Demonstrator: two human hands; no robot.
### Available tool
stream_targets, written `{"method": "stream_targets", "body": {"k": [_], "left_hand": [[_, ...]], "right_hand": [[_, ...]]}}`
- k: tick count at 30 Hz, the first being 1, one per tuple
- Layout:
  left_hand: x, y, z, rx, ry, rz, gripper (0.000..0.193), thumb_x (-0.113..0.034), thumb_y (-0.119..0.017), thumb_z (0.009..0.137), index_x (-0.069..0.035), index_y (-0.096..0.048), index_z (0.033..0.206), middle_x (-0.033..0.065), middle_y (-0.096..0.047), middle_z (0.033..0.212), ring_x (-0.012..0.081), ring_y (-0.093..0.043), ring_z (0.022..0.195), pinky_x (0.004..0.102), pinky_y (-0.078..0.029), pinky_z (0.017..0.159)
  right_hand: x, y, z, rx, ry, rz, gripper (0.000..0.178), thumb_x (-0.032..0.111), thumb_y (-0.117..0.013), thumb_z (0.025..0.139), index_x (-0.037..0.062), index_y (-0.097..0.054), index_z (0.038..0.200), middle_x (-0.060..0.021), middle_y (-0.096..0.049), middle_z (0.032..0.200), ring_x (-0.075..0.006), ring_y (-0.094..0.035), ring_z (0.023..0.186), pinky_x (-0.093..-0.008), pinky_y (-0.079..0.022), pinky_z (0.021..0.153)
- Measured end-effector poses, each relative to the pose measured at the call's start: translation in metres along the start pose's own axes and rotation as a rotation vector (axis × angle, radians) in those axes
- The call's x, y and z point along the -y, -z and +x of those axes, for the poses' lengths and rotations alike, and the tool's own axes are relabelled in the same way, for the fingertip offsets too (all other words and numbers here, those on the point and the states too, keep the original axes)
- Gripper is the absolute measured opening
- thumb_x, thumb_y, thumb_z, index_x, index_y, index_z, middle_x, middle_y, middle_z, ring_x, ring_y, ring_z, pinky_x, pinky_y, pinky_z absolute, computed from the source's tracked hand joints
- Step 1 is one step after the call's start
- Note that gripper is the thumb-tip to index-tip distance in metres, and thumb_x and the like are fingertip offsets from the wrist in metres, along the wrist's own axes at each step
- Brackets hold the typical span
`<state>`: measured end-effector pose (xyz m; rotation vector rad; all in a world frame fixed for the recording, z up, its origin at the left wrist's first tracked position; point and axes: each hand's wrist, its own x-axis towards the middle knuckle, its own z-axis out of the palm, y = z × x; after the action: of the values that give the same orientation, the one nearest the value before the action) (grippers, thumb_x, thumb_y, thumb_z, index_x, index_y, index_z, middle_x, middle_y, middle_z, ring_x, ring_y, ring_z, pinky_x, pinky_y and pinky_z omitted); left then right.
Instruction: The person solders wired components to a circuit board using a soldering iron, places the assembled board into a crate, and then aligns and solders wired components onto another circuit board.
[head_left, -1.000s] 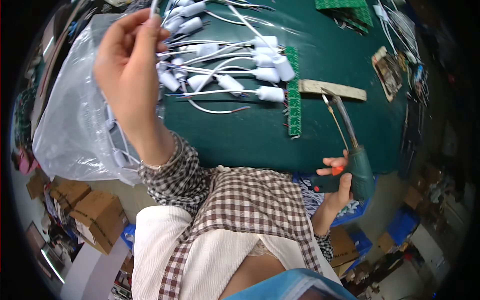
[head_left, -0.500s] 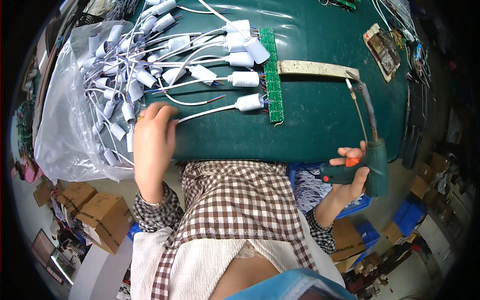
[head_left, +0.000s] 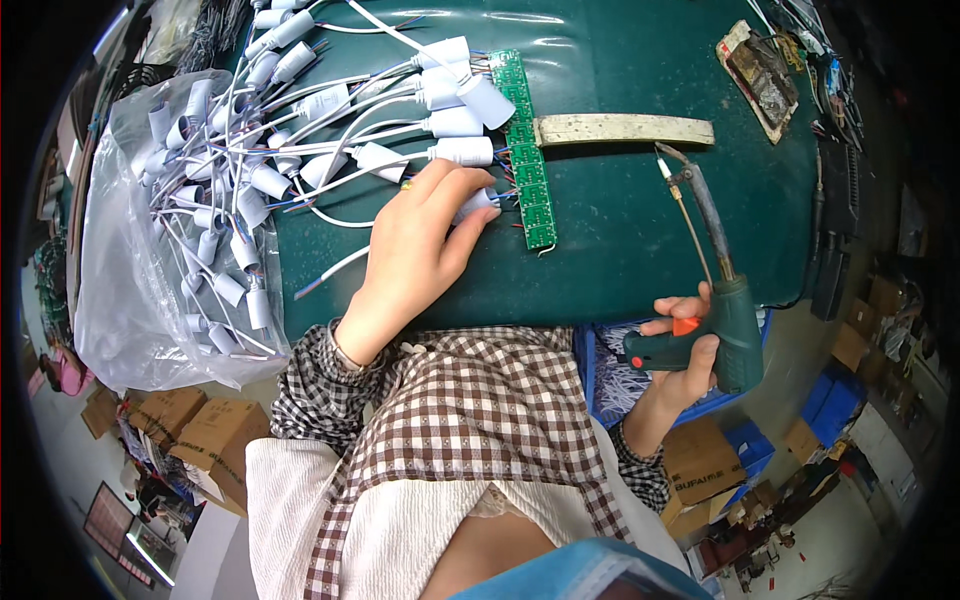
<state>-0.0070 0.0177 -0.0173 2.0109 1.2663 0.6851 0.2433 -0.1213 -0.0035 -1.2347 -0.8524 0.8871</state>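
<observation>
My left hand (head_left: 418, 232) is closed over the nearest white lamp holder (head_left: 478, 204), thumb and fingertips pressed on its body. Thin coloured wires run from that holder's end to a long green circuit board (head_left: 527, 175), and its white cable trails out to the left under my hand. My right hand (head_left: 686, 372) grips a dark green soldering gun (head_left: 740, 335) with an orange trigger. Its tip and thin feed tube point away from me, just on the near side of a pale, worn strip (head_left: 625, 130). That strip lies with one end against the board.
Several more white lamp holders (head_left: 463, 151) lie in a row along the board's left side. A clear plastic bag (head_left: 120, 300) with a tangled heap of them is at the left. A grimy pad (head_left: 762, 80) lies far right. A blue crate (head_left: 590, 375) stands below the table's near edge.
My left hand has moved right, from beside the loose cable to the nearest lamp holder, and closed on it. The soldering gun's tip has come off the pale strip's end. The view has shifted slightly.
</observation>
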Motion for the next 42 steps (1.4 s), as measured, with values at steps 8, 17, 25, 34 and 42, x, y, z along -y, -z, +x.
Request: {"method": "stream_targets", "body": {"k": [8, 17, 25, 34, 42], "left_hand": [[-0.009, 0.007, 0.014, 0.055, 0.148, -0.104, 0.012, -0.008, -0.062, 0.085, -0.002, -0.058, 0.095, 0.0091, -0.052, 0.085, 0.0222, -0.054, 0.072, 0.0296, -0.043, 0.063], [-0.023, 0.005, 0.033, 0.079, 0.099, 0.079, 0.011, -0.01, -0.059, 0.085, -0.003, -0.06, 0.093, 0.0142, -0.052, 0.087, 0.0355, -0.059, 0.073, 0.0445, -0.046, 0.063], [-0.025, 0.003, 0.04, 0.138, 0.13, 0.105, 0.012, -0.011, -0.056, 0.085, 0.0, -0.06, 0.088, 0.0152, -0.052, 0.084, 0.0351, -0.059, 0.07, 0.0448, -0.047, 0.062], [-0.019, -0.001, 0.045, 0.184, 0.066, 0.244, 0.011, -0.011, -0.057, 0.08, 0.0, -0.057, 0.079, 0.0156, -0.054, 0.082, 0.0361, -0.059, 0.065, 0.0453, -0.048, 0.059], [-0.019, 0.0, 0.046, 0.185, 0.08, 0.188, 0.012, -0.011, -0.055, 0.081, 0.0, -0.057, 0.079, 0.0159, -0.055, 0.083, 0.0374, -0.059, 0.068, 0.0465, -0.048, 0.062]], "right_hand": [[0.005, -0.006, 0.003, -0.042, -0.111, -0.016, 0.065, 0.036, -0.059, 0.092, -0.016, -0.041, 0.127, -0.0177, -0.061, 0.093, -0.0307, -0.065, 0.088, -0.0332, -0.061, 0.059], [0.009, -0.01, -0.002, -0.018, -0.194, -0.005, 0.067, 0.036, -0.063, 0.089, -0.0137, -0.042, 0.129, -0.0159, -0.062, 0.097, -0.0298, -0.066, 0.088, -0.0346, -0.06, 0.067], [0.006, -0.012, -0.001, 0.091, -0.181, -0.011, 0.062, 0.033, -0.054, 0.095, -0.015, -0.039, 0.131, -0.0187, -0.06, 0.103, -0.0298, -0.066, 0.09, -0.033, -0.06, 0.067], [0.009, -0.018, -0.005, 0.116, -0.216, -0.052, 0.064, 0.033, -0.056, 0.094, -0.0158, -0.039, 0.131, -0.0201, -0.062, 0.102, -0.0305, -0.067, 0.09, -0.0328, -0.061, 0.066], [0.017, -0.031, -0.011, 0.166, -0.378, -0.028, 0.045, 0.026, -0.066, 0.089, -0.0108, -0.054, 0.112, -0.0183, -0.063, 0.096, -0.0255, -0.065, 0.087, -0.0356, -0.058, 0.072]]}}
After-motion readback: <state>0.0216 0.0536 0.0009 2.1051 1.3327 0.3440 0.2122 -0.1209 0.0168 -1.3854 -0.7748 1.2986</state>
